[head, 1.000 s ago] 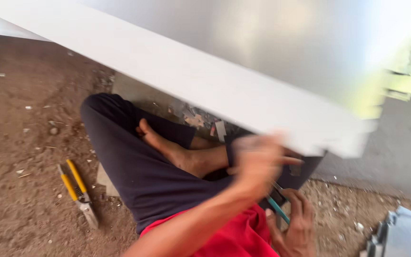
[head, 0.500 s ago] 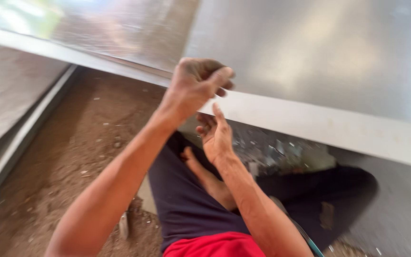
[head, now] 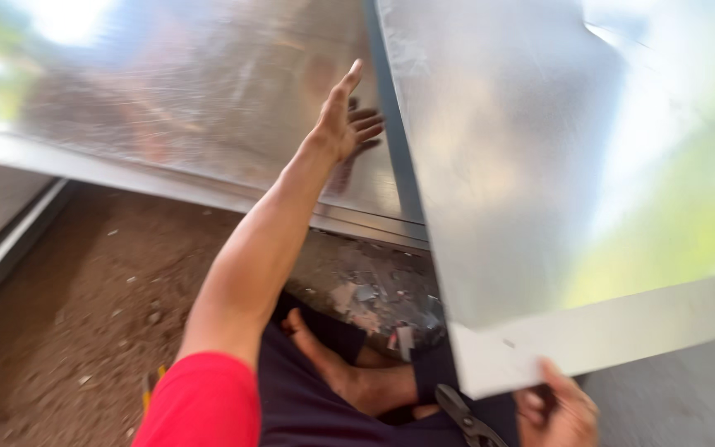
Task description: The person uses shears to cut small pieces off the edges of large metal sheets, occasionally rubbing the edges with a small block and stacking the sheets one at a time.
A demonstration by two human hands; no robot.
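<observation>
A large shiny metal sheet, bent into two panels, stands tilted in front of me; the near panel (head: 539, 165) ends in a pale folded edge (head: 622, 331). My left hand (head: 345, 124) reaches up and lies flat, fingers spread, on the far panel (head: 192, 99) beside the fold. At the bottom right my right hand (head: 560, 410) grips the near corner of the folded edge, thumb on top. Dark metal snips (head: 465, 418) lie next to that hand, over my lap. My bare foot (head: 333, 364) rests below on dark trousers.
Brown dirt ground (head: 101, 306) stretches to the left. Small metal scraps (head: 374, 298) lie under the sheet. A yellow tool handle (head: 151, 389) peeks out beside my red sleeve. Another long metal piece (head: 2, 248) runs along the far left.
My left hand has let go of the sheet's folded edge and now presses flat higher on the panel. My right hand has dropped to the lower corner. The view has swung right.
</observation>
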